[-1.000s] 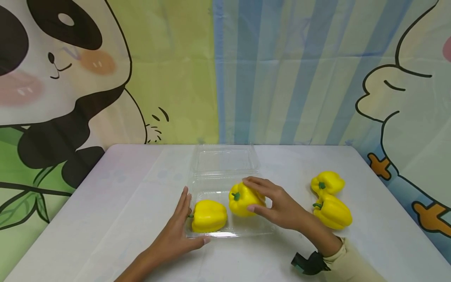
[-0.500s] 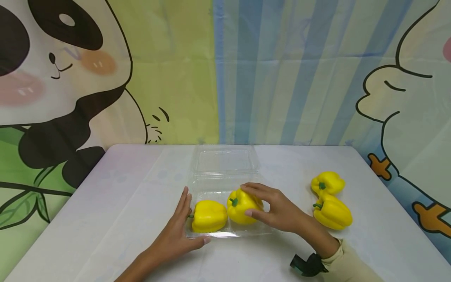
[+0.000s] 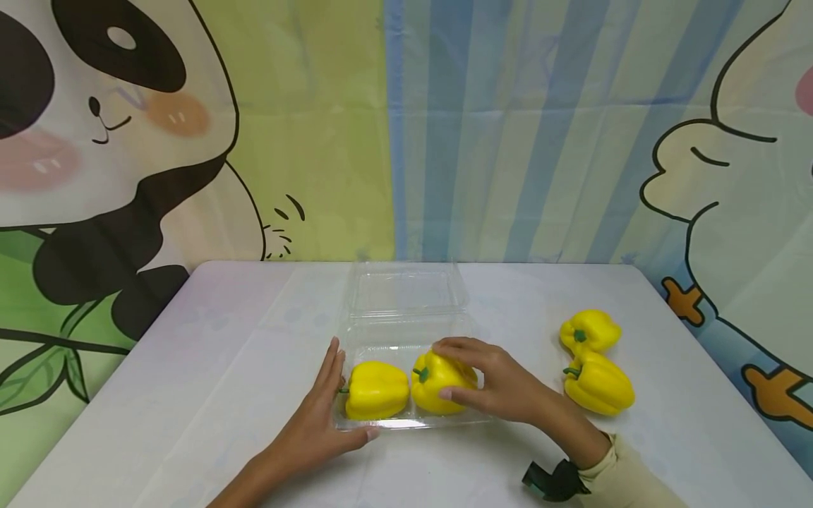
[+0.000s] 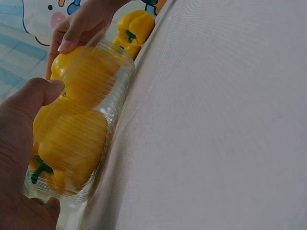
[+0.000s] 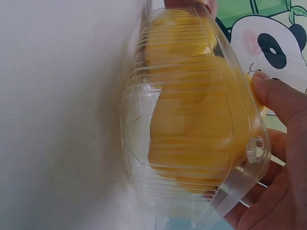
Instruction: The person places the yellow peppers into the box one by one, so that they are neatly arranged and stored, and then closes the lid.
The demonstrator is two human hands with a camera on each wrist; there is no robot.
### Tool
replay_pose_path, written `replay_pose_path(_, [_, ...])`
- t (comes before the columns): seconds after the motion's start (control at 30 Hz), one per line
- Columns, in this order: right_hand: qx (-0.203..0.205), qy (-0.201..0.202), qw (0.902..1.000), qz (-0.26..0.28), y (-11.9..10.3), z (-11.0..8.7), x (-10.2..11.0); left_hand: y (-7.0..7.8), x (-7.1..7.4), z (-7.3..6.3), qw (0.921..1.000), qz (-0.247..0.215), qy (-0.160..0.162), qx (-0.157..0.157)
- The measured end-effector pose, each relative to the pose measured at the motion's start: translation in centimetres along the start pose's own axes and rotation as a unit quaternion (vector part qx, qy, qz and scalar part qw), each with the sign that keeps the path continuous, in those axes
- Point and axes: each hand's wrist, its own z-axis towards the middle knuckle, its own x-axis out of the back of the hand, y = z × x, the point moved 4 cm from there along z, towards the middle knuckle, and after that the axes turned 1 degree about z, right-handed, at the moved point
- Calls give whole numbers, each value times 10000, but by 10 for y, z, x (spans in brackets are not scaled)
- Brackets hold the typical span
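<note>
A clear plastic clamshell container (image 3: 394, 423) lies with its lid (image 3: 406, 291) folded back toward the table's far edge. Inside its front left sits a yellow bell pepper (image 3: 377, 390), stem to the left. My right hand (image 3: 492, 377) grips a second yellow bell pepper (image 3: 438, 384) from its right side, down in the front right of the container. That pepper's green stem faces left toward the first one. Straight fingers of my left hand (image 3: 320, 413) lie along the container's left side, with the thumb at the front rim. Through the ribbed wall, the right wrist view shows yellow pepper (image 5: 192, 124).
Two more yellow bell peppers, a rear one (image 3: 591, 331) and a nearer one (image 3: 600, 383), sit close together on the right of the white table (image 3: 209, 367). A black strap piece (image 3: 554, 481) is at my right sleeve. Cartoon-printed curtains hang behind the table.
My right hand has brought its bell pepper toward me and down, to beside the first one in the container. The left hand has stayed in place.
</note>
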Motion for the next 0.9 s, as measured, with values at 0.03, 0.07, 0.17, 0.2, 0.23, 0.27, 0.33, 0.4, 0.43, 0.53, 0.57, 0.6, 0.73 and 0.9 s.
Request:
replay_pose_path(0.03, [-7,-13,10000,-16,0,0,0,0,0,0,10000,-3,2,0])
replay_pose_path(0.07, [-11,-24,10000,-26,0,0,-1,0,0,0,10000,-9,3,8])
replay_pose_path(0.17, [54,-50,9999,-87,-1,1,-2,1,0,0,10000,-17,7,36])
replay_pose_path(0.2, [90,-58,9999,-112,-1,1,-3,1,1,1,10000,-32,10,45])
replay_pose_path(0.23, [121,-65,9998,-139,-1,2,-3,1,1,1,10000,-31,10,54])
replay_pose_path(0.27, [140,-72,9998,-156,0,2,-3,1,1,1,10000,-37,11,65])
replay_pose_path(0.33, [152,-88,9997,-189,0,2,-4,1,1,1,10000,-38,19,69])
replay_pose_path(0.4, [111,-102,9997,-214,0,2,-5,2,1,1,10000,-35,13,58])
replay_pose_path(0.43, [83,-108,9997,-221,0,2,-6,2,1,0,10000,-26,10,49])
replay_pose_path(0.53, [-2,-150,9996,-247,1,2,-7,2,1,0,10000,-21,-18,44])
replay_pose_path(0.57, [-26,-172,9995,-253,1,2,-7,2,0,0,10000,-20,-25,48])
replay_pose_path(0.6, [-48,-200,9995,-254,1,2,-7,2,0,0,10000,-26,-31,57])
replay_pose_path(0.73, [-141,-363,9990,-218,1,3,-8,1,-1,0,10000,-22,-46,86])
replay_pose_path(0.9, [-167,-574,9979,-242,-1,5,-11,1,-1,0,9999,31,-32,103])
